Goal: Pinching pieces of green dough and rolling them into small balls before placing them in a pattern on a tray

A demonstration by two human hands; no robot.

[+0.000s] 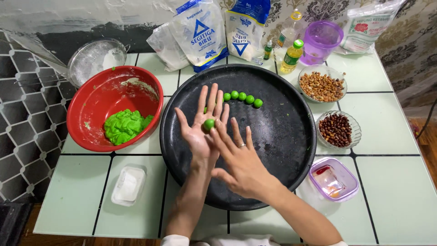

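Left hand (200, 125) held flat above the black round tray (282, 136), palm up, fingers spread, nothing gripped; a small green dough ball (209, 124) resting on the open palm. Right hand (241, 161) also open and flat, a ring on one finger, fingertips touching the ball from the near side, not closed around it. Part of the ball covered by these fingertips. Another bit of green just visible between the left fingers, too much hidden to tell what it is.

On the tray, beyond the left hand, a short curved row of green balls (242, 96), touching or nearly touching each other. Left of the tray, a red bowl (91, 105) with a lump of green dough (124, 126) inside and white smears on the wall. Behind it a sieve with flour (95, 59), partly cut by the bowl's rim. Near edge: a small white container (129, 185). Right side: a glass bowl of pale nuts (322, 85), a glass bowl of dark nuts (336, 130), a purple-rimmed box (333, 179), contents unclear. At the back, flour bags (200, 32) and bottles (291, 54), tops cut off by the frame. Both forearms cut off at the bottom edge.
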